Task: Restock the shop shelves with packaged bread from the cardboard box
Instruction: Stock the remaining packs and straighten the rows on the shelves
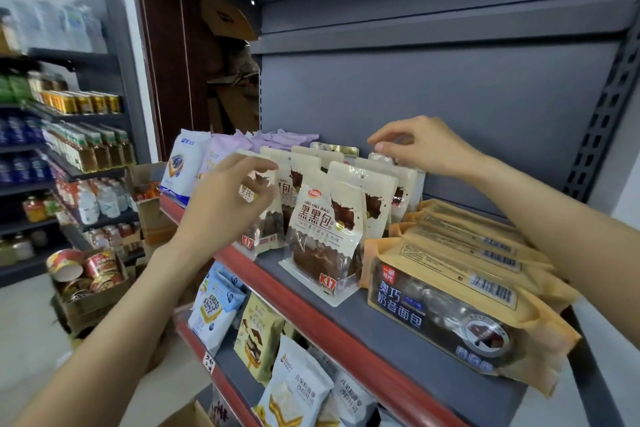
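Several cream bags of dark chocolate bread stand in rows on the grey shelf [398, 350] with its red front edge. The front bag [322, 232] stands alone near the edge. My left hand [221, 204] curls its fingers around the top of the left front bag [263, 218]. My right hand [415, 146] pinches the top of a rear bag [405, 184] close to the back panel. Orange-wrapped bread packs [460, 308] lie stacked flat at the right. A corner of the cardboard box [183, 418] shows at the bottom edge.
White and lilac bags [194, 166] fill the shelf's left end. The shelf below holds more bread bags [256, 333]. Drink shelves [79, 149] and a box of red cans [86, 270] stand to the left. Bare shelf lies between the front bag and the orange packs.
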Tool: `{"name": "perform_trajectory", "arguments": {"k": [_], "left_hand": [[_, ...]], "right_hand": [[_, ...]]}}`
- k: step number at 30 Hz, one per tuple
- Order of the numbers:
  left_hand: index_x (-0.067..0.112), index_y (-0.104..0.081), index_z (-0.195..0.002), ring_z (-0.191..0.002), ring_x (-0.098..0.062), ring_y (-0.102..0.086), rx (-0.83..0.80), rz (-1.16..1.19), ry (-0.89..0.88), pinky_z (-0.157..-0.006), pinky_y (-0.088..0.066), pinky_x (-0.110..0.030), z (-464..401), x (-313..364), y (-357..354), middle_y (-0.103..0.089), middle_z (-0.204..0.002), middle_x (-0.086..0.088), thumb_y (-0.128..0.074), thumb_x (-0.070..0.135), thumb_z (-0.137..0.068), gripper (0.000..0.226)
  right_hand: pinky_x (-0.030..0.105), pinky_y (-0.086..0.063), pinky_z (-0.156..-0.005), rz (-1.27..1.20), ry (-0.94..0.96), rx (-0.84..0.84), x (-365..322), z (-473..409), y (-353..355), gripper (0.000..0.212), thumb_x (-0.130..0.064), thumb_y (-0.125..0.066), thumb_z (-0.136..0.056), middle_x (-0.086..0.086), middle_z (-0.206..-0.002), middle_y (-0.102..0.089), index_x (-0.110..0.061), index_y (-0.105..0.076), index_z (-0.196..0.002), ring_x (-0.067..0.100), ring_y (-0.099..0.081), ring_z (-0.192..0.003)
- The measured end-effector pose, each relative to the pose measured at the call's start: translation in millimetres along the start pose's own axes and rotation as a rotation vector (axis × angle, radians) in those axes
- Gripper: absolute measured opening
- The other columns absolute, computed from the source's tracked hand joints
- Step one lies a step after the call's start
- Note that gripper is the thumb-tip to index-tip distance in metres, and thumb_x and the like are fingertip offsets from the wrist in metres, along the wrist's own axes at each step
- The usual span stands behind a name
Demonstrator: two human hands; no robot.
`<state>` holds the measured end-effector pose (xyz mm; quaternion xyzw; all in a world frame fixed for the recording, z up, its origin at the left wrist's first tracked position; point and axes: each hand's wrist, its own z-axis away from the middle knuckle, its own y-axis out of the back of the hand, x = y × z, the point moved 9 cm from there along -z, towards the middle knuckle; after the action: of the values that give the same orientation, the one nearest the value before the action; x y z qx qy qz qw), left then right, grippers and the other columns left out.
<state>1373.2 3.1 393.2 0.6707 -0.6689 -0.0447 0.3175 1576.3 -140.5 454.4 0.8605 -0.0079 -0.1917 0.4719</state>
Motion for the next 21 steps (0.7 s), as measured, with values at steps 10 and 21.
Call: {"name": "perform_trajectory", "arguments": {"k": [10,21], "left_hand": [[0.051,-0.022,-0.138,-0.133,-0.026,-0.032,-0.324,0.178,0.285,-0.106,-0.035,-0.053,7.0,-117.2,-47.2,-0.028,-0.145,-0.004,-0.075,0.051,-0.07,0.086],[0.055,-0.025,-0.134,-0.125,-0.019,-0.038,-0.386,0.083,0.121,-0.103,-0.034,-0.034,-4.7,-117.4,-69.6,-0.041,-0.136,0.0,-0.072,0.057,-0.069,0.081]], "right_hand": [[0.016,-0.044,-0.075,0.125,0.08,-0.234,-41.0,-73.7,-69.6,0.024,-0.026,-0.059,-0.092,-0.003,-0.102,-0.068,-0.02,-0.063,-0.115,0.015,-0.063,-0.096],[0.025,-0.047,-0.071,0.174,0.022,-0.196,-46.8,-106.9,-103.2,0.017,-0.01,-0.067,-0.081,-0.004,-0.078,-0.061,-0.022,-0.063,-0.093,0.009,-0.06,-0.063]]}}
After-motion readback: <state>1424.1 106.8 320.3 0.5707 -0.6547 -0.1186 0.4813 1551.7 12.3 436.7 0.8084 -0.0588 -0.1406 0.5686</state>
